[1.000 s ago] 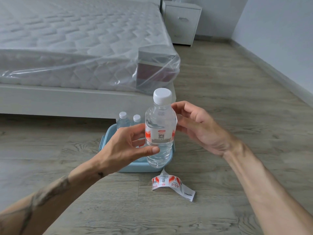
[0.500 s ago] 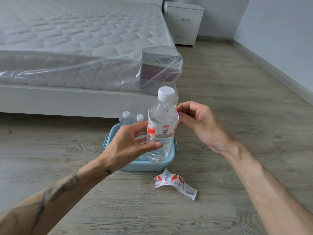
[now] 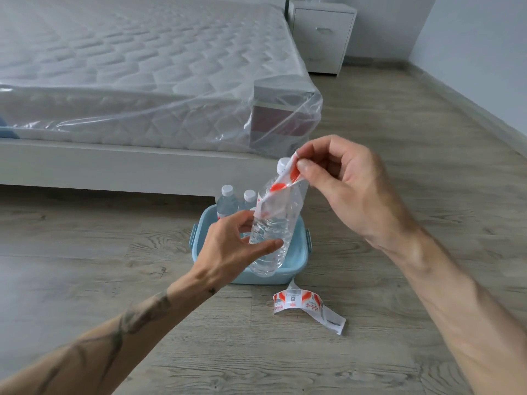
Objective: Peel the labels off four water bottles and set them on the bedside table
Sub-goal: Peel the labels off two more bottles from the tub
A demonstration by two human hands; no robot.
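I'm looking into a home bedroom: a quilted mattress (image 3: 137,67) in plastic wrap is lying on a white bed frame (image 3: 114,166) at upper left, a white bedside table (image 3: 320,38) is standing top centre, on wood-look floor (image 3: 399,138).

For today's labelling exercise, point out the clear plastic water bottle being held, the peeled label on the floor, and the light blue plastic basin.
Clear plastic water bottle (image 3: 271,238), head view, lower body.
Peeled label (image 3: 299,302), head view, printed band.
Light blue plastic basin (image 3: 296,262), head view, right wall.

bedside table (image 3: 322,35): top cut by upper edge | two tub bottles (image 3: 228,201): lower bodies hidden behind tub wall | held bottle's cap (image 3: 283,163): partly hidden by label (image 3: 281,189)
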